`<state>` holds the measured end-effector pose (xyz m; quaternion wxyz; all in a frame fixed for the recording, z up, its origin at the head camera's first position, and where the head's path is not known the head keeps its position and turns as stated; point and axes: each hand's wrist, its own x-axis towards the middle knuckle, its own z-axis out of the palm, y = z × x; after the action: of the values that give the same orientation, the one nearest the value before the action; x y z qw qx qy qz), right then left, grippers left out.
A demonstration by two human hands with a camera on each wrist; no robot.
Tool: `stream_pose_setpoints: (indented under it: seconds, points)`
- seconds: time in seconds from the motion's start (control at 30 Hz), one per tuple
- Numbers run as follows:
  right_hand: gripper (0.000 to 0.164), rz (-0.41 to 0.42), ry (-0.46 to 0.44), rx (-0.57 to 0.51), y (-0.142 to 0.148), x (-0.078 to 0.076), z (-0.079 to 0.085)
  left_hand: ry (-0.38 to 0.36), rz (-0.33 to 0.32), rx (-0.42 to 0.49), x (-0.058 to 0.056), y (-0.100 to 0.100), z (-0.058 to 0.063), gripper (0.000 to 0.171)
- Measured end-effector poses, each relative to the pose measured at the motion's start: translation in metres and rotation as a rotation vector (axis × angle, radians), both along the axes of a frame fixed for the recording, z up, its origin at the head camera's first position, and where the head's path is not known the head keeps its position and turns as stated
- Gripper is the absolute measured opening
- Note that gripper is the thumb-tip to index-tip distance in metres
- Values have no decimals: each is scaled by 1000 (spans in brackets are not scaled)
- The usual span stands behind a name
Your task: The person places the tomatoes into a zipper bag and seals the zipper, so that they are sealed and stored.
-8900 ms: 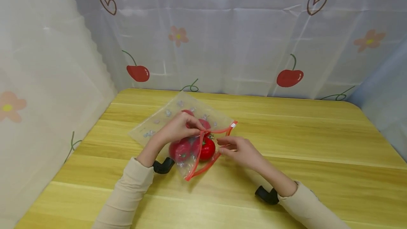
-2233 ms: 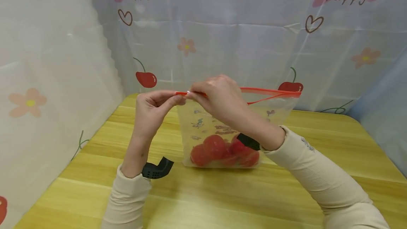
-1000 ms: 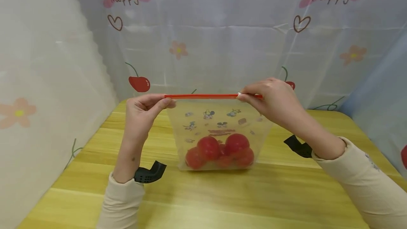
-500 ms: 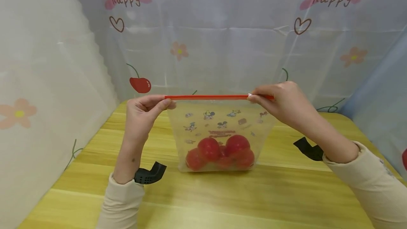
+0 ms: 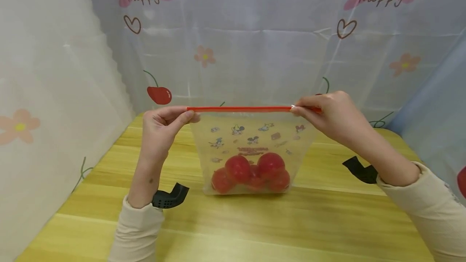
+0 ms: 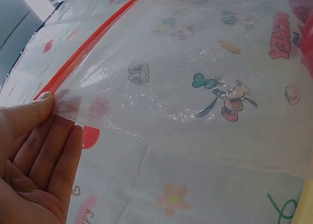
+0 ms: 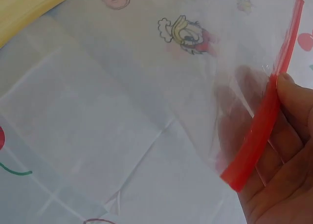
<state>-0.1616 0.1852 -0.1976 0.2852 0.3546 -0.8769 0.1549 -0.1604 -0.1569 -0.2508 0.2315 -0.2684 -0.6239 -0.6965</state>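
A translucent slider zip bag (image 5: 247, 132) printed with cartoon figures stands upright on the wooden table (image 5: 233, 229). Several red tomatoes (image 5: 271, 165) show through its lower part. My left hand (image 5: 160, 130) pinches the bag's top left corner between thumb and fingers, at the end of the red zip strip (image 5: 236, 109). On the other side my right hand (image 5: 336, 116) pinches the white slider (image 5: 293, 108) on the strip, near the right corner. Left of the slider the strip is pressed together in one line. In the right wrist view the strip's red end (image 7: 254, 141) crosses in front of the fingers.
A pale curtain (image 5: 247, 64) printed with cherries and flowers hangs behind the table, with more cloth (image 5: 54, 92) along the left side. Black wrist mounts (image 5: 171, 196) sit at both sleeve cuffs.
The tomato bag lay flat, then was stood upright. My right hand has drawn the slider from the left end rightwards, joining the gaping strip behind it; my left hand keeps the left corner.
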Motion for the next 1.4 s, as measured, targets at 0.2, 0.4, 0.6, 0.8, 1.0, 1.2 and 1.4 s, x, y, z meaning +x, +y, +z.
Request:
stream_pose_setpoints:
  seconds: [0.2,0.4,0.6,0.8,1.0,1.2,1.4]
  points:
    - [9,-42,11,8,12,0,1,14,-4,2,-1,-2,1,11]
    - [15,-124,16,36,29,6,1,7,4,13,-1,-4,2,11]
    - [18,-187,51,33,44,13,0,3,4,19,0,-6,3,10]
    - [17,-176,55,23,46,14,3,-13,-3,-4,3,-8,5,10]
    - [17,-168,20,10,45,13,7,-86,32,-73,-4,-10,11,10]
    - [15,-224,-50,-15,41,-8,6,-188,12,-134,-35,-8,21,18]
    - [23,-266,-66,-103,37,-34,5,-218,2,-110,-66,-3,31,18]
